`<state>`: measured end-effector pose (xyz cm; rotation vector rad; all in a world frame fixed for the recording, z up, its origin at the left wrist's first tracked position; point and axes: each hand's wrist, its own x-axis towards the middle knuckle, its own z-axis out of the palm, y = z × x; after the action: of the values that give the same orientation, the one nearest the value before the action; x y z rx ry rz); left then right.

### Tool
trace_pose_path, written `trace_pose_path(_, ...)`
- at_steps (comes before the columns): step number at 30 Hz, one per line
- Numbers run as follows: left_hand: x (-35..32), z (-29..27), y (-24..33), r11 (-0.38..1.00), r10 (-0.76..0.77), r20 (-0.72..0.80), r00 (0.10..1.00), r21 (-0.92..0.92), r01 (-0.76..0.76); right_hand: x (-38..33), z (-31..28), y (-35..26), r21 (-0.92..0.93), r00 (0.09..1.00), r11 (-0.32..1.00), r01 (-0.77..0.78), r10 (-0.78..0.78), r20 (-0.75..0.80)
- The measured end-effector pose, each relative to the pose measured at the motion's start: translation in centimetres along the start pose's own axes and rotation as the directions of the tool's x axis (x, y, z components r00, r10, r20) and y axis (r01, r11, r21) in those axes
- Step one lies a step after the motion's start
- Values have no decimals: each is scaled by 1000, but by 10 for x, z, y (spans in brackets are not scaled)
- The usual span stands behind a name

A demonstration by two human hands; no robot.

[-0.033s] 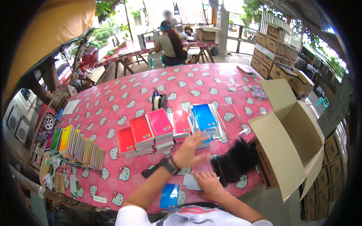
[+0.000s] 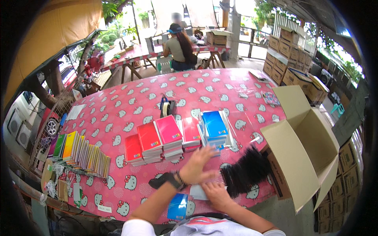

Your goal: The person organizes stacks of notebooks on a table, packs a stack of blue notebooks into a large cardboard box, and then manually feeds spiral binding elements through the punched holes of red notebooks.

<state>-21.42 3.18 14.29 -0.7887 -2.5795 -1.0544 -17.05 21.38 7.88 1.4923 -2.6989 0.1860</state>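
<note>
My left hand (image 2: 196, 167) hovers over the near part of the table with its fingers spread and nothing in them, just in front of a stack of blue notebooks (image 2: 214, 125). A dark band and a beaded bracelet circle its wrist. My right hand (image 2: 215, 195) lies with its fingers flat across a small stack of white sheets (image 2: 199, 192); part of the stack is hidden beneath it. A single blue notebook cover (image 2: 177, 206) lies close to my body. Black spiral binding coils (image 2: 246, 171) are heaped to the right of my hands.
Red notebooks (image 2: 149, 135) and pink ones (image 2: 169, 129) stand in stacks, with a tape dispenser (image 2: 168, 107) behind. Spiral-bound notebooks (image 2: 80, 153) line the left. A cardboard box (image 2: 293, 157) gapes at the right edge. A person (image 2: 179, 49) sits at a far table.
My left hand has come slightly nearer to me, away from the blue stack and closer to my right hand. My right hand stays on the white sheets.
</note>
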Motion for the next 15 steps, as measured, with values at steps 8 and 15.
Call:
trace_pose_path(8,-103,66,26,947,-247,207,947,260,190,-1,14,5,37,983,995,-89,81,163)
trace_pose_path(15,-99,68,14,912,-322,181,929,322,253,-39,-7,45,524,945,845,-102,247,-214)
